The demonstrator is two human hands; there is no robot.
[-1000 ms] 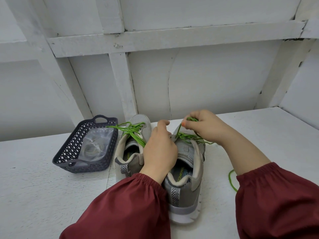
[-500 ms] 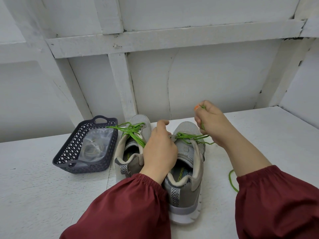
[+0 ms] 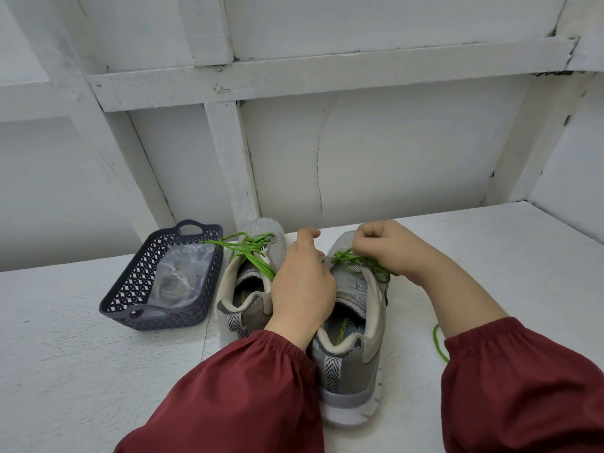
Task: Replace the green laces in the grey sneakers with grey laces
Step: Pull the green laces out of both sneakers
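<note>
Left hand (image 3: pixel 302 282): laid over the inner edge of the nearer sneaker (image 3: pixel 354 325), fingers folded down onto the upper and gripping it; the fingertips are hidden. It serves as the brace.

Right hand (image 3: pixel 390 248): fingers curled tight, pinching the green lace (image 3: pixel 358 260) just above the upper eyelets of that sneaker. The lace is slack and bunched there. One free end (image 3: pixel 438 346) trails on the table (image 3: pixel 490 243) beside the right sleeve.

Step in hand, by judgement: unthreading this shoe, early in the task.

Method notes:
- Pull one crossing at a time, straight up and out of its eyelet, not sideways, so the lace does not bind.
- Keep the bracing hand low on the upper so the shoe does not lift with the pull.
- Feed the free end back through each eyelet rather than dragging the whole tangle.

Second sneaker (image 3: pixel 250 289) stands touching the first on its left, its own green lace (image 3: pixel 251 248) fully threaded, untouched.

Further left, a dark basket (image 3: pixel 209 256) holds a clear bag with a pale coil, presumably the grey laces (image 3: pixel 176 284), unopened.
</note>
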